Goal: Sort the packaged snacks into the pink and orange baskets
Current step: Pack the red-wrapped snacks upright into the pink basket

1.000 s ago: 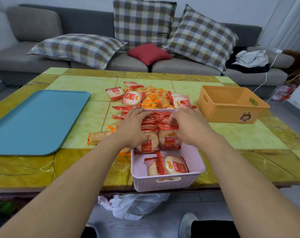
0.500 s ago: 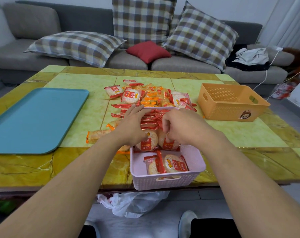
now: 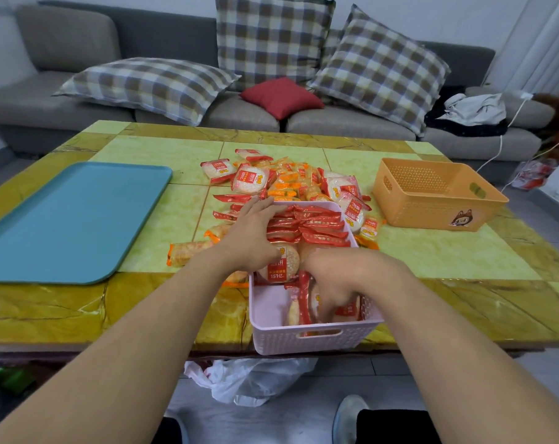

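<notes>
A pink basket (image 3: 316, 338) sits at the table's near edge, packed with a row of red-wrapped rice cracker packs (image 3: 313, 224). My left hand (image 3: 252, 235) rests with straight fingers against the left side of that row. My right hand (image 3: 332, 283) reaches down into the basket's near end, fingers curled among the packs there; its grip is hidden. An orange basket (image 3: 438, 197) stands to the right and holds nothing I can see. A pile of loose snack packs (image 3: 287, 181), red and orange, lies behind the pink basket.
A teal tray (image 3: 70, 219) lies on the left of the table. Long orange-ended packs (image 3: 191, 251) lie left of the pink basket. A sofa with checked cushions stands behind. A plastic bag (image 3: 246, 376) lies on the floor under the table edge.
My right hand has left the top of the row and moved toward me, down into the basket's near end. My left hand has stayed against the row.
</notes>
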`<state>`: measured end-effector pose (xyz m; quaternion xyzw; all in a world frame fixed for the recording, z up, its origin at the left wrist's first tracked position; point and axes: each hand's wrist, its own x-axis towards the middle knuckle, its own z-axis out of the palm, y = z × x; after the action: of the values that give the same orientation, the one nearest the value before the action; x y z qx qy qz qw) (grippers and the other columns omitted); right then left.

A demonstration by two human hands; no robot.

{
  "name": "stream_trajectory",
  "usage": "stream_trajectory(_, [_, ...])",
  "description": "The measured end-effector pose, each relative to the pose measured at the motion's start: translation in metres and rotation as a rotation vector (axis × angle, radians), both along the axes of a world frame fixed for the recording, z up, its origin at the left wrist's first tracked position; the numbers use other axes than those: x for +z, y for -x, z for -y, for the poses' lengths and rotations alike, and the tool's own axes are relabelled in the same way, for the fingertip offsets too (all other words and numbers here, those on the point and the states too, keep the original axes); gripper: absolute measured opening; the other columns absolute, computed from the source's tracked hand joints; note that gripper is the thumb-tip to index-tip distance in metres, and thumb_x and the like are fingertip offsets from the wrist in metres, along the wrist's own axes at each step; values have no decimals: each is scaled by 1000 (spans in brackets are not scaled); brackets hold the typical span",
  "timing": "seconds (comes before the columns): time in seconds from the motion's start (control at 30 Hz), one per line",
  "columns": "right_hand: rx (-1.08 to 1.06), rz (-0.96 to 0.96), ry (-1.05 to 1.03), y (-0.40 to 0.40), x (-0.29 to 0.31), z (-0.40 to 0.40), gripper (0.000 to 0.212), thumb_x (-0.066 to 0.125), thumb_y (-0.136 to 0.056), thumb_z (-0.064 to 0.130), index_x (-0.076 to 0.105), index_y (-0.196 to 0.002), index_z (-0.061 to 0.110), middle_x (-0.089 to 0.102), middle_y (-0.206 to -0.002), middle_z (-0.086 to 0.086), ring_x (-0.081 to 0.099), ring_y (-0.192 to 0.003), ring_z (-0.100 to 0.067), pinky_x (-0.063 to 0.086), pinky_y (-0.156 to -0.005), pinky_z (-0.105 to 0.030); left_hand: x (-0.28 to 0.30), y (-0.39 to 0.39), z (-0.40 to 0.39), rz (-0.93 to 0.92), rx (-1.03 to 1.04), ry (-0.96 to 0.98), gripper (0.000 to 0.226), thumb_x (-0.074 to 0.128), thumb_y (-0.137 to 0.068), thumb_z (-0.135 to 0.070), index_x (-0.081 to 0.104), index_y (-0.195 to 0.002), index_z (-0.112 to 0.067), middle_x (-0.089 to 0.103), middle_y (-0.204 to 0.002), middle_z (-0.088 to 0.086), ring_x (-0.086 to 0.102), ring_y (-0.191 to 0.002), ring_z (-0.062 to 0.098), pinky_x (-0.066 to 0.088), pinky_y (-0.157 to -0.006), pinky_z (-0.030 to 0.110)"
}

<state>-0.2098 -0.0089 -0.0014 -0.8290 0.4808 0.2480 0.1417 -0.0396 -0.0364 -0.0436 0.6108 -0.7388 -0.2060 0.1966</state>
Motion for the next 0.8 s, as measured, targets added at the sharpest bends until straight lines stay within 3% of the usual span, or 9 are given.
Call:
stream_trajectory(0.1, [-31, 171, 17, 9, 19, 1, 55, 93, -58, 47, 69, -103, 26, 71, -90, 8, 68, -82, -17, 59, -76, -34, -5, -4, 5, -124, -12, -22, 84, 82, -79, -39, 40, -152, -33, 27, -164, -2, 10, -154, 23, 15, -124, 48])
stream_trajectory(0.2, [-150, 495, 145, 23, 36, 7, 54, 92, -58, 49, 68, -101, 27, 71, -82, 11, 66, -76, -9, 56, -77, -33, -1, -10, -1, -513, 44, -1, 50, 59, -83, -73, 70, -119, -40, 62, -134, -9, 51, -133, 16, 37, -114, 50])
stream_trajectory(0.3, [-393, 973, 196, 32, 32, 17, 63, 93, -46, 53, 73, -98, 24, 77, -85, 9, 73, -83, -10, 59, -85, -41, 12, -17, -11, -749, 74, -28, 66, 36, -91, -78, 77, -106, -29, 69, -123, -20, 58, -120, -3, 40, -107, 32])
stream_trajectory(0.37, [-508, 1169, 166, 30, 26, 19, 70, 96, -45, 54, 74, -103, 22, 79, -92, 8, 75, -91, -12, 59, -89, -45, 19, -20, -18, -810, 29, -34, 68, 33, -92, -76, 77, -108, -26, 72, -119, -16, 61, -112, -8, 41, -96, 22])
stream_trajectory(0.47, [-588, 1340, 82, 27, 18, 20, 60, 98, -53, 42, 77, -105, 19, 79, -97, 2, 76, -94, -18, 58, -92, -48, 21, -22, -20, -822, -19, 41, 48, 59, -92, -60, 74, -90, -15, 73, -111, -3, 65, -109, 10, 45, -101, 35])
stream_trajectory(0.57, [-634, 1343, 74, 32, 14, 21, 77, 97, -47, 56, 74, -110, 19, 79, -100, 2, 75, -96, -19, 59, -85, -42, 22, -23, -22, -898, -23, 90, 33, 66, -95, -29, 62, -72, -6, 67, -83, 16, 66, -85, 23, 53, -84, 41])
stream_trajectory(0.63, [-646, 1367, 108, 36, 16, 19, 50, 94, -62, 42, 77, -102, 19, 79, -95, 3, 76, -91, -17, 60, -77, -36, 23, -24, -23, -930, 23, 131, 30, 66, -96, -22, 61, -73, -3, 66, -90, 28, 68, -91, 36, 54, -89, 49])
stream_trajectory(0.7, [-702, 1439, 188, 41, 19, 16, 29, 90, -72, 31, 78, -95, 19, 79, -89, 4, 76, -82, -11, 59, -69, -28, 22, -27, -21, -940, 70, 151, 23, 71, -93, -20, 64, -78, -4, 71, -93, 21, 70, -95, 34, 55, -87, 50])
stream_trajectory(0.8, [-830, 1531, 284, 48, 23, 17, 33, 90, -72, 36, 75, -94, 17, 79, -85, 2, 76, -73, -12, 59, -62, -29, 19, -27, -16, -896, 96, 131, 16, 75, -88, -15, 67, -84, -1, 75, -100, -1, 70, -103, 21, 58, -82, 43])
